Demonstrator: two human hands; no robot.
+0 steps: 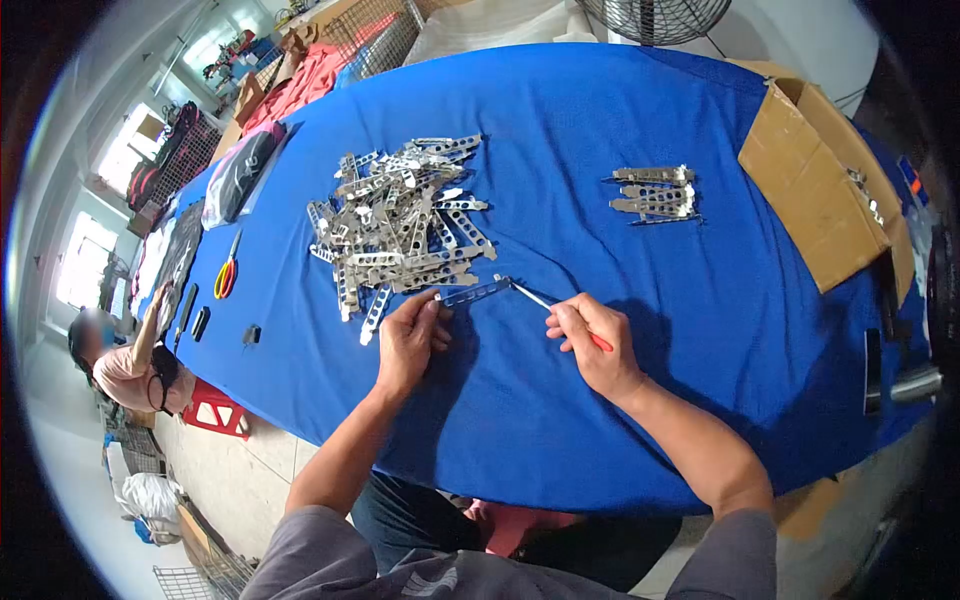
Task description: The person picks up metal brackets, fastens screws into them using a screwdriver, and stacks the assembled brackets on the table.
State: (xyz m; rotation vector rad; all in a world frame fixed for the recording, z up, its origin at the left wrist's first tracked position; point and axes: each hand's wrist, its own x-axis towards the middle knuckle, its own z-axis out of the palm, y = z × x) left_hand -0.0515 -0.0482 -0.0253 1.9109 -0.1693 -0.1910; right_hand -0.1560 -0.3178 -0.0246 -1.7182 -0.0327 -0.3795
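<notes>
My left hand [410, 340] is closed on one end of a perforated metal bracket [472, 294], held out over the blue cloth. In my right hand [598, 345] is a red-handled tool with a slim pale shaft [530, 294]; its exact kind is not clear. The shaft's tip is at the bracket's far end, and whether it touches I cannot tell. Just beyond my left hand lies a loose pile of similar metal brackets [400, 215]. A small neat group of brackets [653, 195] lies farther back on the right.
A blue cloth [560, 140] covers the table. Scissors [229, 268] and small dark objects lie left. An open cardboard box [815, 190] stands right. A plastic-wrapped bundle [240, 175] rests at the left edge. Another person [145, 375] sits beyond the left edge. A fan [655, 18] stands behind.
</notes>
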